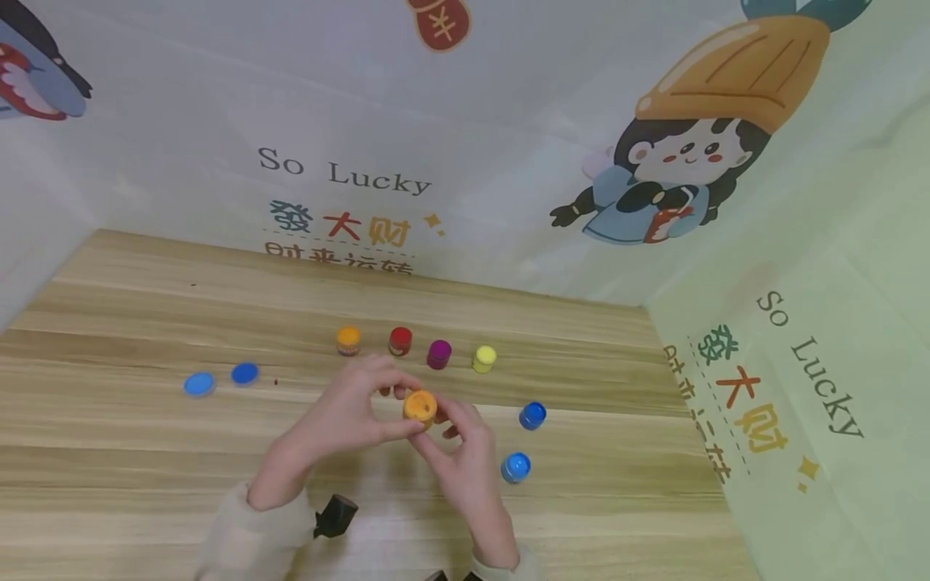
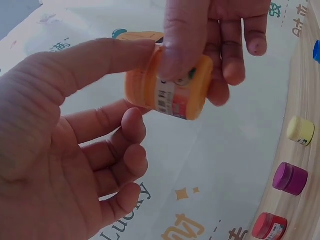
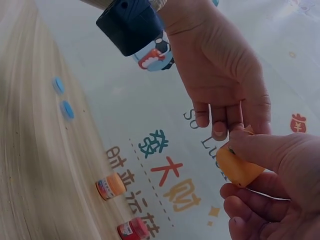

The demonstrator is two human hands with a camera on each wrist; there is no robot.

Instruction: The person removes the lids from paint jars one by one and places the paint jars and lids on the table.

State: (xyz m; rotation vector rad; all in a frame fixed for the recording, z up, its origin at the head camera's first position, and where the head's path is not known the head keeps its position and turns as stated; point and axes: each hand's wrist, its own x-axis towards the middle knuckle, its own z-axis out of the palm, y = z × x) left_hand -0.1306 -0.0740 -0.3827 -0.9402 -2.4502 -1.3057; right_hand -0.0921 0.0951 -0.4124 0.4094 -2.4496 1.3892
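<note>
Orange cylindrical plastic jar (image 1: 420, 410) is held over the pale wood-grain tabletop (image 1: 617, 508), left hand (image 1: 349, 413) and right hand (image 1: 465, 460) each part-curled, pinching it between thumb and fingers; if these fingertip grips slip, it could drop and roll away.

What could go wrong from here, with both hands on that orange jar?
1. The hands hold the orange jar by fingertips, raised off the table, so it might slip and drop.
2. Two blue jars stand close by on the right and look uncovered; a sideways move could tip one.
3. The blue lids lie far left of those jars, so they may get mixed up.
</note>
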